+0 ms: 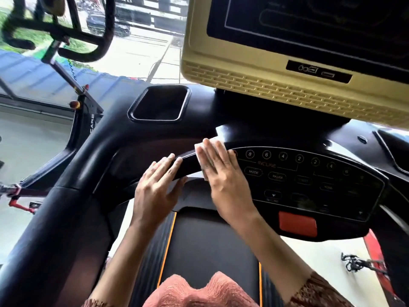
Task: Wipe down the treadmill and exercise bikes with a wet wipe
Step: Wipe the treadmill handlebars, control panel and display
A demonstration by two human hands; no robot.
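The large black plastic treadmill (pixel 66 218) is filling most of the frame, and the step in hand appears to be the wiping of its console, with the bikes yet to come. At centre right its dark oval control panel of round numbered buttons (pixel 309 180) is lying just beside the right hand (pixel 223 173), which is pressing down with fingers straight and together. The left hand (pixel 157 185), at centre, is resting flat on the curved black bar with fingers extended and gripping nothing. The small white wet wipe (pixel 200 151) is lying under the right fingers, at the panel's left edge. The next move is probably calling for a sweep to the right across the buttons, light enough not to trigger them. Around this, the beige-framed dark screen (pixel 221 69) is hanging over the panel at upper right and crowding the reach behind it. The black-handled exercise bike (pixel 66 34) is standing at upper left, well apart. The black running belt with orange stripes (pixel 210 240) is showing at lower centre, the rectangular black cup recess (pixel 159 104) above centre, and the red rectangular stop button (pixel 297 223) below the panel, a thing to avoid pressing.
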